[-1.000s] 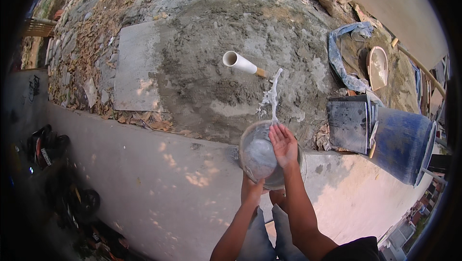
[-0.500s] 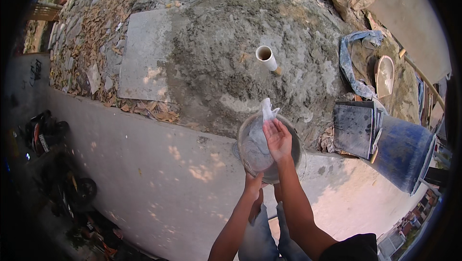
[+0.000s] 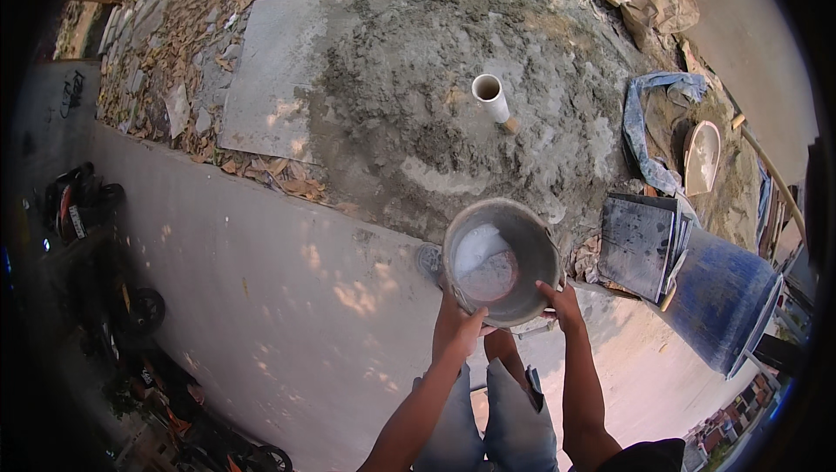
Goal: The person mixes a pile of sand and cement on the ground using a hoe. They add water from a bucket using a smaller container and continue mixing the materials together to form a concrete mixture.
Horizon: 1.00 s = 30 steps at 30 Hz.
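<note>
The person holds a round grey bucket (image 3: 533,246) in both hands, out in front of faded jeans (image 3: 520,411) with a ripped knee. It sits just below the centre of the view, tilted enough to show its smooth, dull inner wall and a whitish patch (image 3: 479,254) at the bottom, tinged pink on its lower side; whether that is liquid or bare base cannot be told. The left hand (image 3: 471,330) grips the rim at seven o'clock, thumb over the edge; the right hand (image 3: 560,302) clasps it at four o'clock, thumb inside.

From the bucket, a white, hollow pipe (image 3: 495,104) stands at twelve o'clock in rough, lumpy grey mortar (image 3: 401,111). At ten o'clock lies a flat, pale slab (image 3: 272,71), its right edge smeared with mortar, with crisp brown leaves (image 3: 283,178) along its lower side. At three o'clock, stiff dark sheets (image 3: 637,241) lean against a scuffed blue drum (image 3: 718,298). At two o'clock are a crumpled blue cloth (image 3: 640,137) and an oval basin (image 3: 701,157); at one, wrinkled brown paper sacks (image 3: 669,2).
</note>
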Motion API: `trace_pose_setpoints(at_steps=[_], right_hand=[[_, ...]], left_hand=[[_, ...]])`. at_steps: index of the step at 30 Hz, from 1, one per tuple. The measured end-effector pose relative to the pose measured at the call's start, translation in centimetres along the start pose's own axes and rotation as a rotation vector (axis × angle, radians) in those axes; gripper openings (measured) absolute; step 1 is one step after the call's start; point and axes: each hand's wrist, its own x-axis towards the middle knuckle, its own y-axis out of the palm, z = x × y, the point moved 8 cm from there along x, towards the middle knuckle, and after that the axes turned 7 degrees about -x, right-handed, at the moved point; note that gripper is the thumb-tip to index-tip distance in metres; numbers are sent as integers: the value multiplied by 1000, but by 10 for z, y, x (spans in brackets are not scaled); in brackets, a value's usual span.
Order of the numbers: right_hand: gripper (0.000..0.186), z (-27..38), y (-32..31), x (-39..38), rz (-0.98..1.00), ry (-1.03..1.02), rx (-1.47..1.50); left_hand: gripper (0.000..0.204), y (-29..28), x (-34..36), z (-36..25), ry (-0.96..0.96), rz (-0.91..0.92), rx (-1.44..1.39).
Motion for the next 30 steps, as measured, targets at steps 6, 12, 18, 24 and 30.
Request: trace_pose_setpoints(at_steps=[6,12,18,24,30], right_hand=[[28,-25,-35,6,26,-21,14],[12,23,30,61,-211,-166,-100],[15,188,174,81,-143,-230,-45],[24,290,242,120,-68,-207,12],[16,256,238,92,-112,-175,246]], left_hand=[[49,20,23,83,-267,189,-191],[87,-53,8,46,-44,-28,-110],[67,-251,-12,34,151,-280,-168],[57,-370,-58,28,159,-548,-65],[49,-369,-68,41,125,-473,-51]])
